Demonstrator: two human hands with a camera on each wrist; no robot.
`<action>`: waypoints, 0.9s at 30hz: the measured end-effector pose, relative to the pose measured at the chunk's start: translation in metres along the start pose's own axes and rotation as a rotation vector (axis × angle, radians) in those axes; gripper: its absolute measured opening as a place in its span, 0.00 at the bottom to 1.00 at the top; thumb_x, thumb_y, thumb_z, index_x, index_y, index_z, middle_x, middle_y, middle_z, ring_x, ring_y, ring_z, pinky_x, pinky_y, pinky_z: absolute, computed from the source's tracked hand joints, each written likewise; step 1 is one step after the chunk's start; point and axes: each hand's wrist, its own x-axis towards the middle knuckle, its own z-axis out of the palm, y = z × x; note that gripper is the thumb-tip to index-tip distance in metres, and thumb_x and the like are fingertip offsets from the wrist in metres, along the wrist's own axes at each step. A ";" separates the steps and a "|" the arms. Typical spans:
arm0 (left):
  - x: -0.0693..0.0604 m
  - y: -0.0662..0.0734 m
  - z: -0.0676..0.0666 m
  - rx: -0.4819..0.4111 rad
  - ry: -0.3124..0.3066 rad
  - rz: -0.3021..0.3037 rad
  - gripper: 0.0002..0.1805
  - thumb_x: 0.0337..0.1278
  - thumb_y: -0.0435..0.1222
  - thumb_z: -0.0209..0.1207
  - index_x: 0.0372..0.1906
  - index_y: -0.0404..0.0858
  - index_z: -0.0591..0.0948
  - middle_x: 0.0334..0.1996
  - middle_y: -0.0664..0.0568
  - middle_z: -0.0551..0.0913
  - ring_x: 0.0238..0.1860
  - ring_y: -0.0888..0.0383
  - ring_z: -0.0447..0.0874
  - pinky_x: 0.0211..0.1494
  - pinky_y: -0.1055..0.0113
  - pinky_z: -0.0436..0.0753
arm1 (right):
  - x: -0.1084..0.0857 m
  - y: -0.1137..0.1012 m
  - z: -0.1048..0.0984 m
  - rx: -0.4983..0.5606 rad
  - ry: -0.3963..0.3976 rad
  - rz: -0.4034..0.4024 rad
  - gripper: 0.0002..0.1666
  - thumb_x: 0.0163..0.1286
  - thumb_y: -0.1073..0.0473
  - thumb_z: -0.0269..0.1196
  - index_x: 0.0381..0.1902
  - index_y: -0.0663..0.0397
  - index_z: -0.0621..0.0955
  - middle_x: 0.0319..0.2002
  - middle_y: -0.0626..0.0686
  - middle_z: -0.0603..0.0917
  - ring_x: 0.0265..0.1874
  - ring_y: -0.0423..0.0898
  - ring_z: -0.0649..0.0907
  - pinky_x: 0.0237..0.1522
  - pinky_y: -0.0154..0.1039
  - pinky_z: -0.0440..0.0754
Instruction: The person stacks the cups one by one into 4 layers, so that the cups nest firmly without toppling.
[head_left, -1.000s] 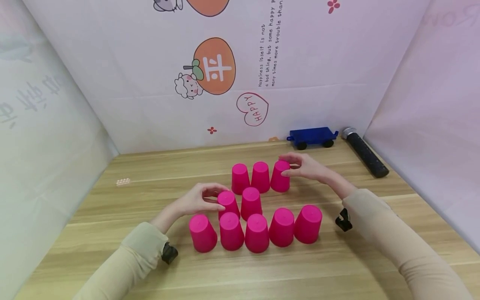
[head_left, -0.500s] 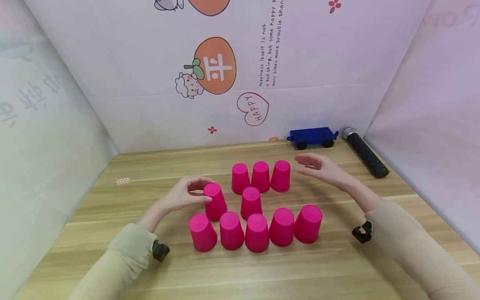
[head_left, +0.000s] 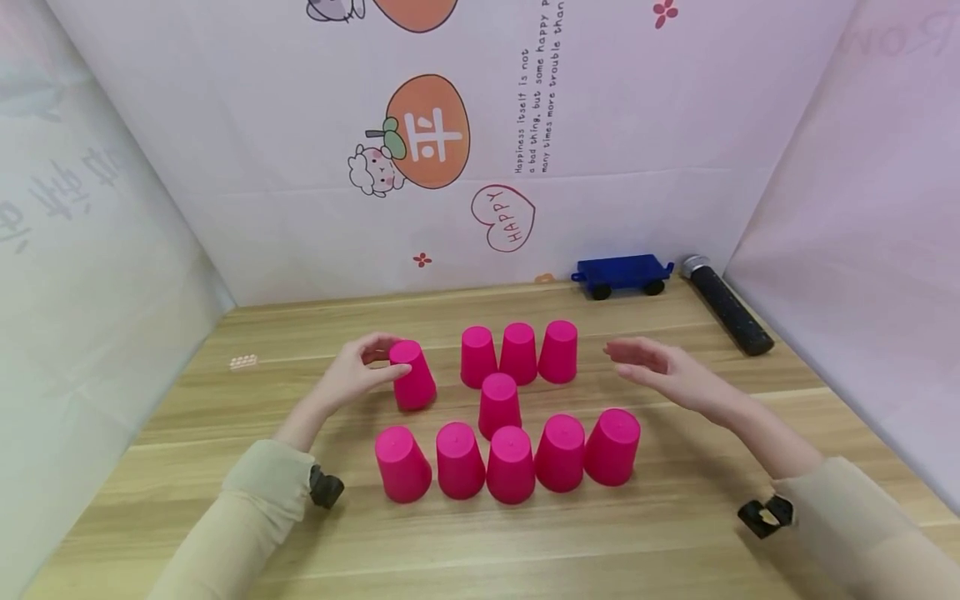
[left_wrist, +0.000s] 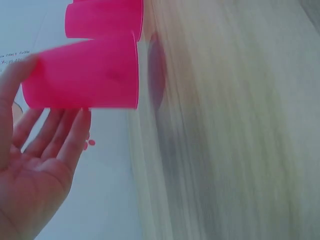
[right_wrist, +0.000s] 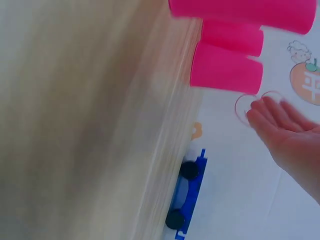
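Note:
My left hand (head_left: pixel 354 377) grips an upside-down pink plastic cup (head_left: pixel 414 379) between thumb and fingers, left of the other cups. In the left wrist view this cup (left_wrist: pixel 82 75) hangs slightly above the tabletop, its shadow apart from the rim. Three more inverted cups stand in a back row, including the rightmost cup (head_left: pixel 558 354). A single cup (head_left: pixel 499 408) stands in the middle. Several form the front row, with one central cup (head_left: pixel 511 467). My right hand (head_left: pixel 678 375) hovers right of the back row, fingers extended and holding nothing.
A blue toy wagon (head_left: pixel 624 273) stands at the table's back edge. Beside it lies a black microphone (head_left: pixel 727 308). White printed sheets (head_left: pixel 300 167) wall the wooden table (head_left: pixel 480 550) at the back and both sides.
My left hand has carried its cup from the middle row away to the left and back. My right hand has let go of the rightmost back cup and withdrawn to the right.

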 end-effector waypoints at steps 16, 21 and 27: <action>0.016 -0.002 0.020 0.016 0.127 -0.034 0.29 0.49 0.41 0.68 0.56 0.35 0.75 0.52 0.40 0.79 0.54 0.45 0.79 0.55 0.57 0.81 | -0.047 -0.009 0.019 0.072 -0.033 0.011 0.40 0.65 0.56 0.62 0.69 0.62 0.58 0.65 0.66 0.68 0.64 0.64 0.68 0.54 0.18 0.70; 0.022 -0.002 0.024 -0.007 0.141 -0.041 0.28 0.48 0.40 0.68 0.56 0.35 0.75 0.51 0.41 0.79 0.54 0.46 0.80 0.56 0.58 0.81 | -0.049 -0.009 0.024 0.088 -0.051 -0.021 0.37 0.62 0.57 0.64 0.64 0.66 0.64 0.62 0.66 0.72 0.61 0.61 0.72 0.54 0.17 0.70; 0.026 -0.001 0.031 -0.015 0.114 -0.024 0.27 0.49 0.39 0.68 0.55 0.35 0.75 0.50 0.40 0.80 0.53 0.46 0.80 0.56 0.58 0.81 | -0.047 -0.006 0.027 0.104 -0.082 -0.023 0.34 0.62 0.57 0.65 0.62 0.67 0.68 0.59 0.65 0.74 0.53 0.30 0.77 0.54 0.21 0.73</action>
